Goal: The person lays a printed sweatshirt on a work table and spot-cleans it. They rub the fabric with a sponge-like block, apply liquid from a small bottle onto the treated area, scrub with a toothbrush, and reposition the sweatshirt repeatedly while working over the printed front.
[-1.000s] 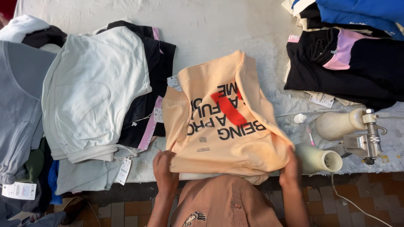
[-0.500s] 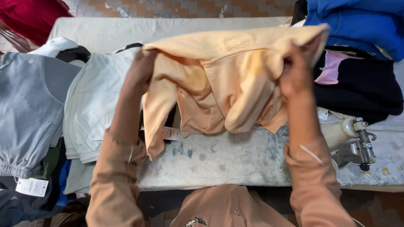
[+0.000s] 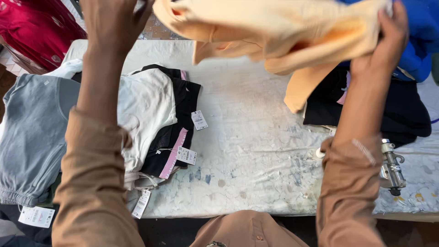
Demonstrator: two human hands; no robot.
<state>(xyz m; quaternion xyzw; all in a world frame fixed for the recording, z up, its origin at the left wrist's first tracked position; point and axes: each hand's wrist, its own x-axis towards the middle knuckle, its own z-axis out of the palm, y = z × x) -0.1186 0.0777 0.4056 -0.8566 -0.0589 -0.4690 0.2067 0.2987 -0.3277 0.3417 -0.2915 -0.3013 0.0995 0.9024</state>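
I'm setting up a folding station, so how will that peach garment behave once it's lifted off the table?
Probably floppy: the peach garment, held up by the right hand, bunches in soft folds and one part droops below the rest. Likely light for its size, since it hangs from a loose-looking grip. The left hand is raised beside it; whether it grips the cloth cannot be told.

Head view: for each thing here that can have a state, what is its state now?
Peach garment: lifted off the table, bunched.
Left hand: raised, grip hidden at the top edge.
Right hand: gripping the peach garment.
White garment: folded, on a stack.
Black garment: folded, lying on the table.
Table: stained.
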